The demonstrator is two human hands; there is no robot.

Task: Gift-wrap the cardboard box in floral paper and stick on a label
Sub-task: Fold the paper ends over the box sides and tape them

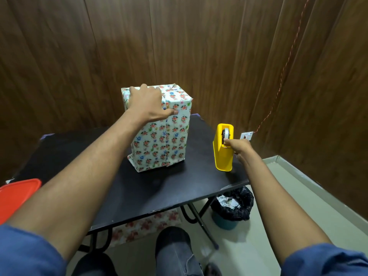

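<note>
**Box wrapped, tape at hand**

Box (159, 128) stands upright on the black desk (139, 188), near its far middle, fully covered in floral paper with a seam running down the face toward the camera. The left hand (147, 104) rests on the box's upper near corner, fingers spread over the top edge and thumb pressed against the front face beside the seam; it presses rather than clutches.

A yellow tape dispenser (223, 148) stands on the desk's right edge, well apart from the box. The right hand (239, 147) is at the dispenser's top, fingers pinched at the tape end by the roll.

An orange lid (18, 196) shows at the desk's left edge. Under the desk lies a sheet of floral paper (143, 226), and beside the desk legs stands a bin (233, 208) lined with a black bag. A red cord (286, 66) runs down the wood-panelled wall to a socket (246, 136) behind the dispenser.
</note>
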